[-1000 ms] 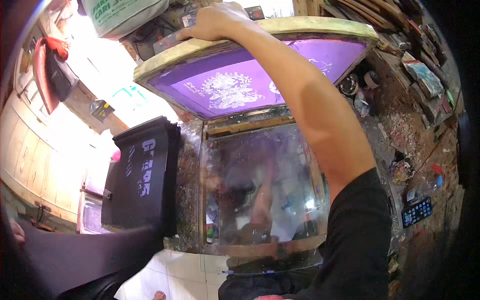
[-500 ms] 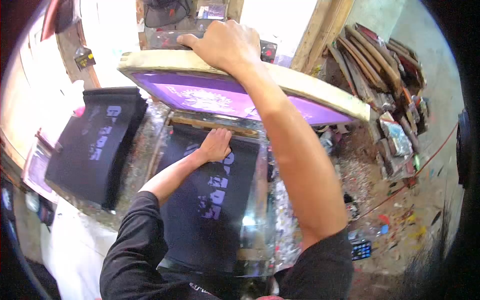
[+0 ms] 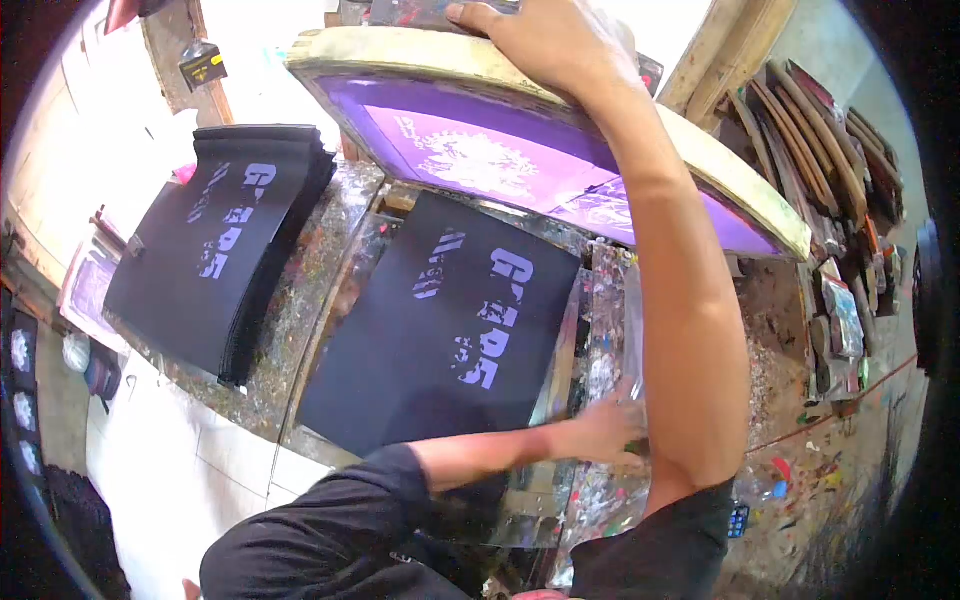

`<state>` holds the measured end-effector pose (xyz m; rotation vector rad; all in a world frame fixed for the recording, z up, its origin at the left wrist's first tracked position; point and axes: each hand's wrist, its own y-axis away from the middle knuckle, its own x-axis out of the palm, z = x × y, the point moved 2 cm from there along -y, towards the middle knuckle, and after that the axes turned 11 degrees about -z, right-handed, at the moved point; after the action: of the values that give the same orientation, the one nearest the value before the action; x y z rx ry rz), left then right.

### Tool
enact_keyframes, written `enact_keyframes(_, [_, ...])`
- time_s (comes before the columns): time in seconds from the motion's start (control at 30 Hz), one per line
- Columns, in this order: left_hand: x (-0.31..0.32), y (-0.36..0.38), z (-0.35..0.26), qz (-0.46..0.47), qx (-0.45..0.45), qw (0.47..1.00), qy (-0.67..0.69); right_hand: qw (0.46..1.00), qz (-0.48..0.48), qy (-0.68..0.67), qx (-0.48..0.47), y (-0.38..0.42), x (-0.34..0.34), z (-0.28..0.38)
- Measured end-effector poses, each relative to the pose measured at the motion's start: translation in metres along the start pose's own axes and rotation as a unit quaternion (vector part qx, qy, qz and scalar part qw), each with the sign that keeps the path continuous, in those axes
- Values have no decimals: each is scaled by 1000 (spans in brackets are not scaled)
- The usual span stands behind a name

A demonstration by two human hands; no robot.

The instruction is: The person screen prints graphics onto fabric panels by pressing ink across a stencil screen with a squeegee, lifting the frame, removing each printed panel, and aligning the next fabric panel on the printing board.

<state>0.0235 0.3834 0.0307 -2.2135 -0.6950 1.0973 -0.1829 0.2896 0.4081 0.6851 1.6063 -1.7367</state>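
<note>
At the top, my right hand (image 3: 570, 50) grips the upper wooden rail of a screen printing frame (image 3: 420, 60), fingers over its edge. The frame stands tilted up, its purple mesh facing me with a pale design on it. Below it a black fabric panel (image 3: 400, 330) with light purple printed lettering lies flat on the work board. My left arm crosses the panel's near end. Past the panel's right edge, my left hand (image 3: 605, 430) is slightly blurred, fingers apart, over the paint-spattered surface beside a clear plastic-looking piece (image 3: 634, 340).
A thick stack of black printed panels (image 3: 190, 290) lies to the left. Worn wooden boards (image 3: 810, 150) lean at the right wall. A phone (image 3: 738, 521) lies low on the right, partly behind my sleeve. A small black box (image 3: 203, 66) is at the upper left.
My left hand has left the panel's top and swung down and right across it, uncovering the lettering. My right hand still holds the raised frame. The view has shifted left.
</note>
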Motion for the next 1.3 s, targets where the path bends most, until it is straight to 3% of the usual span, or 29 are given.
enact_keyframes(0.03, [-16, 25, 9, 28, -27, 998, -58, 1000, 5, -3, 12, 4, -3, 4])
enact_keyframes(0.1, [-99, 94, 22, 7, 114, 984, -138, 1000, -5, -20, 5, 3, -1, 2])
enact_keyframes(0.13, [-150, 98, 16, 197, -233, 948, -94, 999, -9, -31, -4, 2, 0, -2])
enact_keyframes(0.2, [-211, 157, 20, 40, -199, 933, -298, 999, -7, -30, 9, -4, 1, -12])
enact_keyframes(0.3, [-212, 184, 32, 116, -211, 919, -311, 998, -36, -55, -14, -14, 9, -9])
enact_keyframes(0.33, [-211, 185, 33, 129, -235, 912, -311, 999, 12, -45, -3, -21, 8, -12])
enact_keyframes(0.4, [-208, 183, 30, 119, -268, 900, -322, 998, -16, -61, 6, -23, 11, -14])
enact_keyframes(0.47, [-209, 184, 23, 105, -274, 897, -332, 992, -71, -93, -50, -37, 25, -19])
enact_keyframes(0.53, [-211, 184, 20, 77, -279, 897, -334, 999, -30, -23, -11, -31, 12, -15])
enact_keyframes(0.67, [-219, 199, 26, 112, -276, 889, -347, 1000, 18, -10, -6, -28, 10, -10])
enact_keyframes(0.73, [-220, 197, 27, 137, -272, 881, -362, 999, -12, -45, 20, -24, 12, -10])
enact_keyframes(0.8, [-221, 196, 30, 139, -270, 886, -351, 999, -6, 1, 37, -32, 18, -7])
enact_keyframes(0.93, [-221, 193, 33, 121, -245, 903, -332, 999, -5, -31, 30, -26, 11, -8])
enact_keyframes(1.0, [-220, 190, 30, 126, -248, 904, -326, 997, -42, -69, -9, -26, 15, -11])
enact_keyframes(1.3, [-223, 188, 24, 130, -291, 892, -320, 997, -23, -70, -28, -40, 31, -22])
